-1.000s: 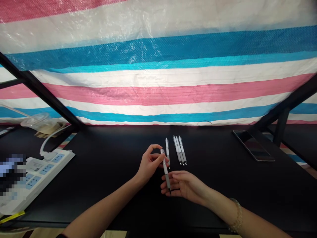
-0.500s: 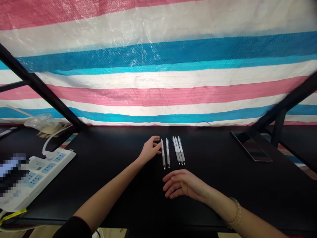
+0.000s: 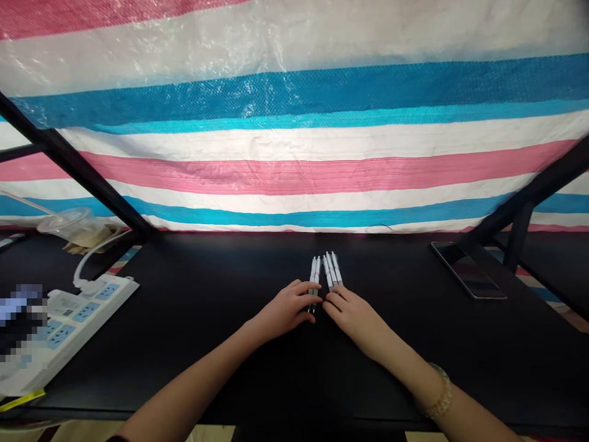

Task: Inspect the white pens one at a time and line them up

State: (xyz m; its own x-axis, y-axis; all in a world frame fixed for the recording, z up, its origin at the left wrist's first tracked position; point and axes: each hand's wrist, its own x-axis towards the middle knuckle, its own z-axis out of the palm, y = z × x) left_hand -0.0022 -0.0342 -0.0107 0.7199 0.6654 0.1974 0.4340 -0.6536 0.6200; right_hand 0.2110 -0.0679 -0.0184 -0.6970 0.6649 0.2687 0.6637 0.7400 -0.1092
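Observation:
Two white pens with grey grips (image 3: 315, 267) lie side by side on the black table. My left hand (image 3: 294, 307) rests over their lower halves, fingers stretched across them and thumb apart near the tips. Just to the right lies a group of three similar white pens (image 3: 331, 267), close together. My right hand (image 3: 352, 314) covers their lower ends, its fingers laid out and touching them; their tips are hidden. A narrow gap separates the two groups, and the fingertips of both hands nearly meet there.
A phone (image 3: 468, 270) lies at the right of the table. On the left are a white power strip (image 3: 87, 313) with a cable and a clear plastic cup (image 3: 76, 224). Black frame bars (image 3: 101, 184) rise at both sides before a striped sheet (image 3: 294, 178).
The two left pens have come together and shifted right, nearer the three. My left hand has moved down over them, and my right hand has moved forward onto the three pens.

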